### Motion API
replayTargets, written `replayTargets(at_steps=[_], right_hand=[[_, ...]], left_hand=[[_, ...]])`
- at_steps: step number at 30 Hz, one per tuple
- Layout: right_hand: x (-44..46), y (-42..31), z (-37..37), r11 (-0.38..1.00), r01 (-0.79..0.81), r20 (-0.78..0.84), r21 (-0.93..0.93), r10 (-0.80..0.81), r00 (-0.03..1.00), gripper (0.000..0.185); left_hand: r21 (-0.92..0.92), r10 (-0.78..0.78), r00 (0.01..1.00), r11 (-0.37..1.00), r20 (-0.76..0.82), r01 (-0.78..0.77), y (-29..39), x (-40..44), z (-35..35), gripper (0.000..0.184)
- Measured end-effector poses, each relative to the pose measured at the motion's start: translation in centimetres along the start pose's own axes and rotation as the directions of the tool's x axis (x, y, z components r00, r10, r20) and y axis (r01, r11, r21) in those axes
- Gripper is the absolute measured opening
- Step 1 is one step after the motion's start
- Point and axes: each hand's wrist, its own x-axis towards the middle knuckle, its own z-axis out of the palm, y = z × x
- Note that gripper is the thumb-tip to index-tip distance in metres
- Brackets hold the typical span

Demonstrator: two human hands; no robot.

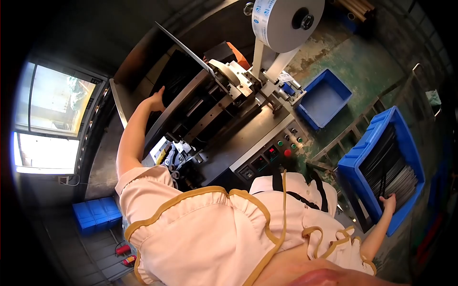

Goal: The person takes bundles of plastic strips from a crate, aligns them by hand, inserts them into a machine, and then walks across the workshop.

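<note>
- Risk: dark strips (383,177) could snag the packed pile (403,183) just beyond the right grip (389,204), since they cross it at an angle.
- Risk: left grip (156,102) could knock the machine (210,117) just beside it if the reach drifts.
- Right grip: fingers look closed, pinching the strips at one end, inside the blue box (366,139).
- Left grip: next to the dark bundle (176,76); can't tell finger spread or contact.
</note>
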Motion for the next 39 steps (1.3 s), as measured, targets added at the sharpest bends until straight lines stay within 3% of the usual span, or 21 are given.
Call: replayTargets(at_steps=[2, 4, 5, 6, 8, 10, 16, 17, 19, 20, 22, 23, 25, 26, 28, 32, 34, 37, 39], right_hand=[[0.6, -0.1, 0.3, 0.996, -0.034, 0.015, -0.088, 0.035, 0.999, 0.052], [3.0, 2.1, 2.0, 0.994, 0.062, 0.128, -0.086, -0.051, 0.99, 0.037], [3.5, 2.6, 3.0, 0.99, 0.131, 0.096, -0.057, -0.126, 0.987, 0.029], [3.4, 2.2, 2.8, 0.986, 0.157, 0.181, -0.058, -0.144, 0.973, 0.029], [0.2, -0.4, 0.7, 0.956, 0.273, 0.144, -0.11, -0.256, 0.956, 0.031], [-0.7, -1.8, -0.2, 0.961, 0.23, 0.202, -0.155, -0.197, 0.959, 0.028], [-1.0, -2.4, 0.5, 0.961, 0.275, -0.048, -0.017, -0.276, 0.96, 0.023], [-1.8, -3.3, -1.1, 0.985, 0.12, 0.218, 0.127, -0.146, 0.965, 0.028], [-1.5, -3.0, -0.7, 0.994, 0.05, 0.33, 0.093, -0.078, 0.941, 0.048], [-1.8, -3.2, -1.3, 0.999, 0.045, 0.361, 0.025, -0.051, 0.931, 0.055], [-2.4, -3.2, -2.2, 1.0, -0.005, 0.312, -0.012, 0.008, 0.95, 0.061], [-2.5, -3.3, -2.4, 0.998, -0.045, 0.262, -0.054, 0.057, 0.963, 0.068], [-2.1, -3.5, -2.0, 0.997, -0.034, 0.211, -0.064, 0.047, 0.976, 0.073], [-1.8, -3.8, -1.6, 0.997, -0.023, 0.159, -0.073, 0.034, 0.987, 0.08], [-0.5, -6.0, -1.1, 0.985, 0.014, 0.377, -0.169, 0.052, 0.925, 0.101], [0.2, -9.4, -0.1, 0.971, 0.077, 0.494, -0.225, 0.045, 0.868, 0.109], [0.3, -9.7, 0.9, 0.959, 0.086, 0.542, -0.27, 0.078, 0.837, 0.11], [-0.1, -9.3, 1.8, 0.983, -0.02, 0.46, -0.182, 0.103, 0.882, 0.111], [-0.9, -9.3, 1.4, 0.974, -0.222, 0.376, -0.053, 0.225, 0.899, 0.107]], left_hand=[[-0.051, 0.055, 0.998, 0.997, 0.034, -0.053, -0.1, -0.2, -0.4, 0.11], [-0.243, 0.012, 0.963, 0.969, 0.268, 0.055, 1.4, -1.7, -1.9, 0.107], [-0.3, 0.029, 0.941, 0.951, 0.338, 0.079, 1.9, -1.6, -2.0, 0.104], [-0.327, 0.047, 0.931, 0.942, 0.361, 0.079, 2.1, -1.7, -1.6, 0.1], [-0.407, 0.096, 0.928, 0.911, 0.36, 0.063, 1.8, -1.6, -1.0, 0.094], [-0.475, 0.127, 0.934, 0.878, 0.335, 0.051, 1.1, -0.9, -1.4, 0.087], [-0.649, 0.172, 0.981, 0.757, 0.086, -0.076, -0.4, 0.0, -4.8, 0.069], [-0.648, 0.176, 0.984, 0.751, 0.005, -0.131, -0.4, -0.4, -5.4, 0.066], [-0.519, 0.181, 0.958, 0.81, -0.223, -0.274, 0.2, -1.7, -7.0, 0.06], [-0.278, 0.199, 0.888, 0.901, -0.415, -0.332, 1.9, -4.6, -8.3, 0.039], [-0.14, 0.194, 0.786, 0.932, -0.587, -0.335, 1.3, -6.2, -10.2, 0.038], [-0.142, 0.195, 0.787, 0.931, -0.586, -0.337, 2.3, -7.9, -10.8, 0.038], [-0.28, 0.173, 0.572, 0.738, -0.802, -0.614, 6.8, -12.8, -10.8, 0.035], [-0.281, 0.173, 0.574, 0.737, -0.801, -0.614, 9.0, -14.7, -10.2, 0.035], [-0.198, 0.208, 0.379, 0.581, -0.902, -0.789, 13.7, -18.5, -8.8, 0.031], [-0.211, 0.405, 0.432, 0.485, -0.806, -0.849, 21.3, -22.6, -3.8, 0.022], [-0.347, 0.444, 0.46, 0.314, -0.769, -0.884, 24.9, -22.5, -0.4, 0.019], [-0.631, 0.404, 0.605, 0.084, -0.686, -0.771, 31.0, -21.8, 5.2, 0.019], [-0.72, 0.405, 0.656, -0.008, -0.637, -0.694, 34.8, -22.1, 8.3, 0.019]])
